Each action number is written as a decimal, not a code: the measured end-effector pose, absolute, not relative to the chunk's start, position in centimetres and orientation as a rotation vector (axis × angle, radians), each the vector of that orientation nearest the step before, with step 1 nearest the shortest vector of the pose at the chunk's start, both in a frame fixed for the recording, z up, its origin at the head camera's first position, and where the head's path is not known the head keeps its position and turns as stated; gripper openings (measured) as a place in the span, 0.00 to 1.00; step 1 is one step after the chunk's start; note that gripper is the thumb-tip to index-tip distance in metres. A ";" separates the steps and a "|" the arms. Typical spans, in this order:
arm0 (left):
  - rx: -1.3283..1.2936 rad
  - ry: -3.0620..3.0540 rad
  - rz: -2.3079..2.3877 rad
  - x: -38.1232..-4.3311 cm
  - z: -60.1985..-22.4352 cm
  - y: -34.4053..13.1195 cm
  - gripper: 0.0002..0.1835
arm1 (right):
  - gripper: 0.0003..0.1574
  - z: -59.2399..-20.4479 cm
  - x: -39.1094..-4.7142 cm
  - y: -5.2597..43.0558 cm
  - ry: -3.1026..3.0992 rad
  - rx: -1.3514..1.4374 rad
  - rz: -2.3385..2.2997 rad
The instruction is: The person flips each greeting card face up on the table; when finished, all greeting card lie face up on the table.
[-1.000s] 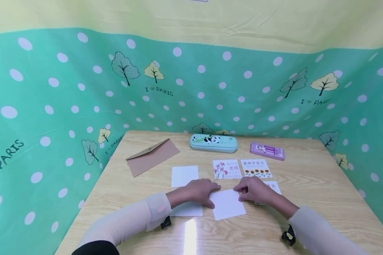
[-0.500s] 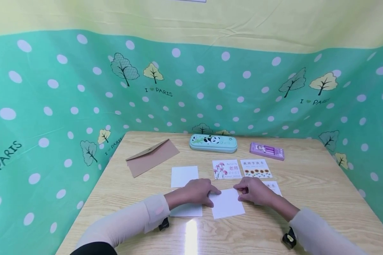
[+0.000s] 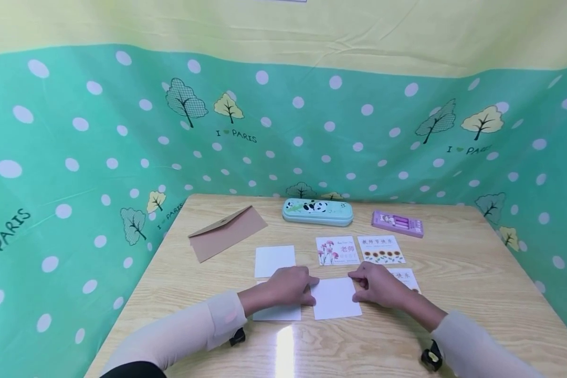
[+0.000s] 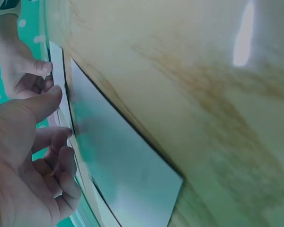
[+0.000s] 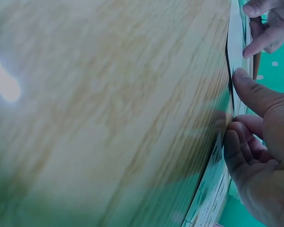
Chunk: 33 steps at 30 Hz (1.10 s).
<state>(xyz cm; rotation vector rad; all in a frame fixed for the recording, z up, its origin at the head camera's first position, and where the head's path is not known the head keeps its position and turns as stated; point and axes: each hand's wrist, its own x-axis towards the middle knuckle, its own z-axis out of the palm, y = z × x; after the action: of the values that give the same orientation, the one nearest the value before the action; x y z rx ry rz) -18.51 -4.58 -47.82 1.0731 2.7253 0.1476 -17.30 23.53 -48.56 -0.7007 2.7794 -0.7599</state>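
Observation:
A blank white card (image 3: pixel 336 302) lies between my two hands at the front middle of the table. My left hand (image 3: pixel 288 286) holds its left edge, thumb and forefinger apart, other fingers curled. My right hand (image 3: pixel 382 283) holds the upper right corner and right edge with thumb and forefinger. In the left wrist view the held card (image 4: pixel 58 64) is a thin strip beyond a second white card (image 4: pixel 123 156), which lies below my left hand. The right wrist view shows the held card (image 5: pixel 235 42) edge-on. A sunflower card (image 3: pixel 406 277) is partly hidden behind my right hand.
Another white card (image 3: pixel 274 261) lies behind my left hand. A pink flower card (image 3: pixel 337 250) and a sunflower card (image 3: pixel 381 250) sit behind the held card. Farther back are a brown envelope (image 3: pixel 229 233), a panda pencil case (image 3: pixel 317 212) and a purple box (image 3: pixel 397 224).
The held card has turned from a slight tilt to nearly square with the table's front, and has shifted slightly away from me. Both hands stay at its edges.

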 end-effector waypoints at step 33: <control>0.989 2.828 0.232 -18.5 -48.2 -4.7 0.33 | 0.33 -48.2 -17.4 23.5 2.713 -0.650 -0.862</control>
<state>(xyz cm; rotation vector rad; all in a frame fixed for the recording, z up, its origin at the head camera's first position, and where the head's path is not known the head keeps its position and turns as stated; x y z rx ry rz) -18.53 -4.66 -48.23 0.9885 2.8281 0.2318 -17.44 23.51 -48.15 -0.6499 2.7127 -0.8617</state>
